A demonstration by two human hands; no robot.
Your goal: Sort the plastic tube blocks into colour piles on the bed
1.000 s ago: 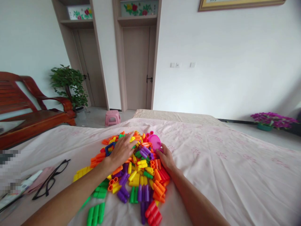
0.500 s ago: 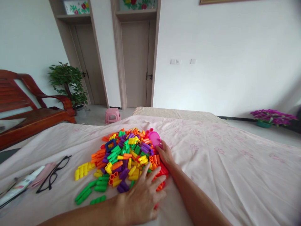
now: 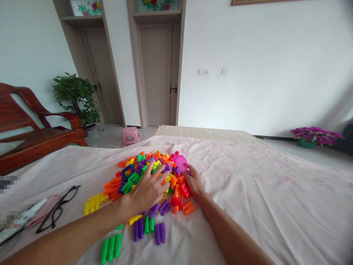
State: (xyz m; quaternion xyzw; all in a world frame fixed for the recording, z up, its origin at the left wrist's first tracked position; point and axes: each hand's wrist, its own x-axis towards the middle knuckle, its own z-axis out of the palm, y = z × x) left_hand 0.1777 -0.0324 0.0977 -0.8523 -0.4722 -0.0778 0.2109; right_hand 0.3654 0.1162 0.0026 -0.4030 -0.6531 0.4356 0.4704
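Observation:
A heap of colourful plastic tube blocks (image 3: 132,182) lies on the pale cloth. My left hand (image 3: 150,187) rests over the middle of the heap, palm down and fingers spread. At the heap's right edge is my right hand (image 3: 193,180), its fingers against the blocks beside a pink round piece (image 3: 181,163); its fingertips are partly hidden among them. Nearer to me lie purple blocks (image 3: 160,233), a green block (image 3: 149,224) and a longer green piece (image 3: 111,248). Orange blocks (image 3: 188,207) sit below my right hand.
Black glasses (image 3: 59,209) and a pink cloth (image 3: 45,213) lie at the left on the flowered bedcover (image 3: 248,206). Beyond it stand a pink stool (image 3: 131,136), a wooden bench (image 3: 41,134) and a potted plant (image 3: 75,95).
My left hand has moved up and left onto the heap. Several purple and green blocks now lie spread out at the near side. My right hand has stayed at the right edge.

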